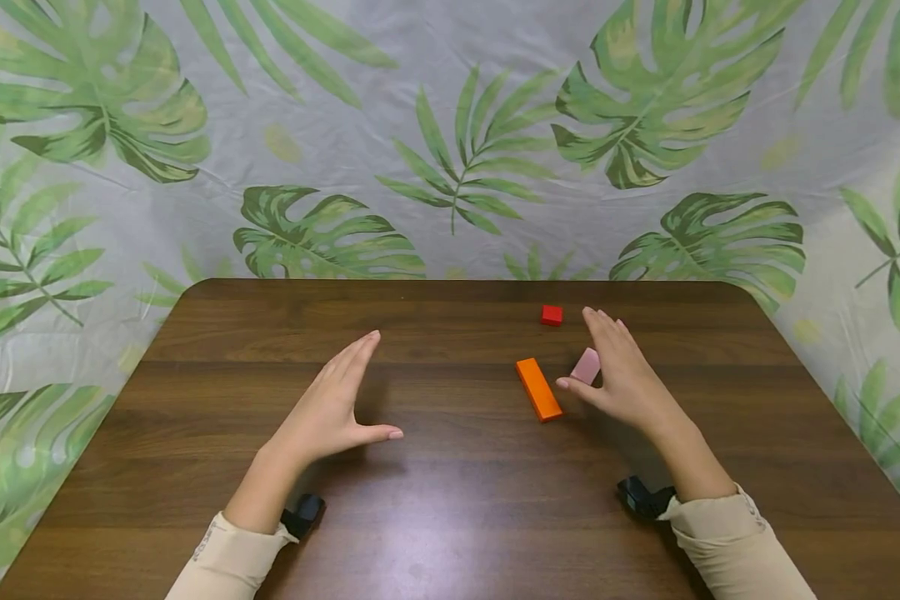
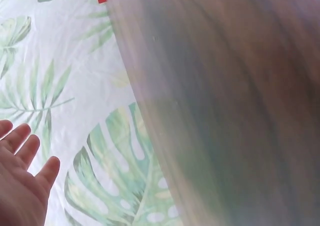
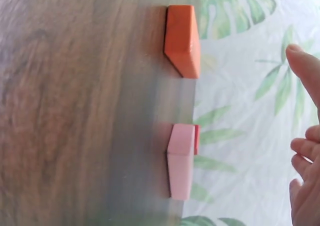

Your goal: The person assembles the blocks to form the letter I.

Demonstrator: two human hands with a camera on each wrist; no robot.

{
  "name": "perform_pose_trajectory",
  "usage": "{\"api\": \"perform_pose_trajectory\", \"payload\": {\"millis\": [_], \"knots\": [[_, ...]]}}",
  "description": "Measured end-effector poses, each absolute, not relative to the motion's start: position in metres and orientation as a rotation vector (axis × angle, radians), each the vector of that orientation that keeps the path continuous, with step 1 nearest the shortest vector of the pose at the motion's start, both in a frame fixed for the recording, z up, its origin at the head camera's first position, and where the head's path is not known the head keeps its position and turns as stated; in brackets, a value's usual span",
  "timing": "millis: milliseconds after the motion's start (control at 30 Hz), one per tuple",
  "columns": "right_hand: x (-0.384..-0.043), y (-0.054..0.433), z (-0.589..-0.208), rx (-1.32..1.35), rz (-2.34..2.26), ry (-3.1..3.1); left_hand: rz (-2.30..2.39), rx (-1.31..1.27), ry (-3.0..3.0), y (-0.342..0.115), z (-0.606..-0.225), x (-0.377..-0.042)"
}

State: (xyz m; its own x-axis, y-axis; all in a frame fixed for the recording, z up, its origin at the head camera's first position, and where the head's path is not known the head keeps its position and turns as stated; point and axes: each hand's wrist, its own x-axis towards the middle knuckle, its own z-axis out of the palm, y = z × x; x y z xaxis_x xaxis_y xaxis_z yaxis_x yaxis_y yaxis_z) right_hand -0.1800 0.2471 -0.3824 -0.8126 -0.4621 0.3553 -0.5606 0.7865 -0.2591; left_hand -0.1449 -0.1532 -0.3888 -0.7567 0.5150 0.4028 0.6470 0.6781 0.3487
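My left hand hovers over the left half of the table, thumb spread away from straight fingers, holding nothing. In the left wrist view that hand shows at the lower left. On the other side my right hand is above the table with its thumb apart from the fingers and nothing held. Nearest to it is a pink block, partly hidden by the hand in the head view. An orange oblong block lies to the left of the pink one. Farther back sits a small red block.
The brown wooden table has rounded far corners. Behind it hangs a pale cloth printed with green leaves. Dark wrist cameras are strapped at both cuffs, the left one and the right one.
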Motion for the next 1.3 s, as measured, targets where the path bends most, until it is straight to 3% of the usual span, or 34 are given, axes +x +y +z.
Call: {"api": "perform_pose_trajectory", "payload": {"millis": [833, 1300], "knots": [[-0.186, 0.272, -0.411, 0.469, 0.845, -2.838, -1.179, -0.763, -2.686, -0.117, -0.397, -0.147], [-0.189, 0.277, -0.426, 0.426, 0.880, -2.852, -1.280, -0.782, -2.670, -0.090, -0.404, -0.152]]}}
